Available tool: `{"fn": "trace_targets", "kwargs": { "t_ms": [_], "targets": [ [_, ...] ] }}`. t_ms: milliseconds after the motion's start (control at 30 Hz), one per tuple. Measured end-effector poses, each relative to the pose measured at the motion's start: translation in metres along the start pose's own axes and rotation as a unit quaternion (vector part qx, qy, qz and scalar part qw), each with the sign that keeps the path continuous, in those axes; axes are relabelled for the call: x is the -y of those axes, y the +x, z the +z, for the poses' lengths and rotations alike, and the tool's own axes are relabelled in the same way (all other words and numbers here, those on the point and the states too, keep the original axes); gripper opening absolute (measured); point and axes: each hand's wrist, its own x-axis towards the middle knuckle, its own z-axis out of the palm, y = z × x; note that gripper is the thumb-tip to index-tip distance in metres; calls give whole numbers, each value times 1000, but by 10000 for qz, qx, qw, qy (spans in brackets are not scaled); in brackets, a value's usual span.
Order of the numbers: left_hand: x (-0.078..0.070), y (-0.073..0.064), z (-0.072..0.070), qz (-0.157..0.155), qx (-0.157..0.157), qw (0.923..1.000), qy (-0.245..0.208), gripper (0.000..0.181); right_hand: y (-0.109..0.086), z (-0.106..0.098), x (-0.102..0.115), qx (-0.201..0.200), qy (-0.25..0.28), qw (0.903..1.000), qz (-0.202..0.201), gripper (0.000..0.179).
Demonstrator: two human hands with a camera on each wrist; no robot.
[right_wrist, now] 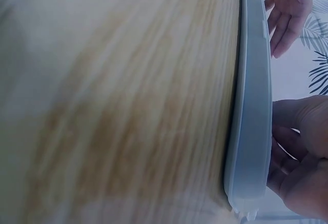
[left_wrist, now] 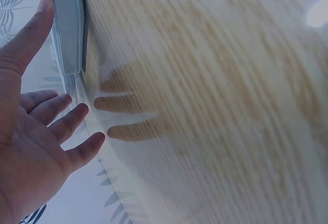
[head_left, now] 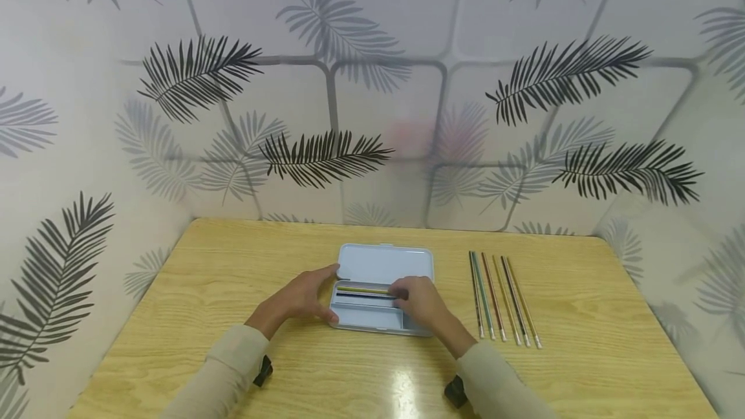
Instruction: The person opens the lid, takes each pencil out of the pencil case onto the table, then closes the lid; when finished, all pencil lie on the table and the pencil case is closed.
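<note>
A light blue pencil case (head_left: 367, 322) lies on the table with its lid (head_left: 384, 262) folded back. In its rear compartment are a yellow pencil (head_left: 362, 290) and a dark pencil (head_left: 363, 296). My right hand (head_left: 420, 299) reaches over the case, thumb and fingers curled at the pencils' right ends, which they hide; it pinches a pencil there. At the left end, my left hand (head_left: 302, 295) steadies the case, thumb (left_wrist: 43, 11) against its front edge and the other fingers spread toward the lid. Beyond the case wall, the right wrist view shows the bent right fingers (right_wrist: 287, 147).
To the right of the case, several pencils (head_left: 491, 296) with white-tipped ends lie side by side in a row. The wooden table (head_left: 593, 315) backs onto a pale curtain (head_left: 384, 115) with leaf prints.
</note>
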Motion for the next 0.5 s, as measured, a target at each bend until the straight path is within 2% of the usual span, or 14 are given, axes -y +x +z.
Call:
{"fn": "trace_targets", "kwargs": {
  "t_ms": [400,500],
  "targets": [
    [5,2,2,147,0,9998,-113,113,7,-2,-1,327,-458,9971,-509,17],
    [6,3,2,173,-1,9998,-80,113,8,-1,-2,311,-375,9966,-665,17]
  ]
}}
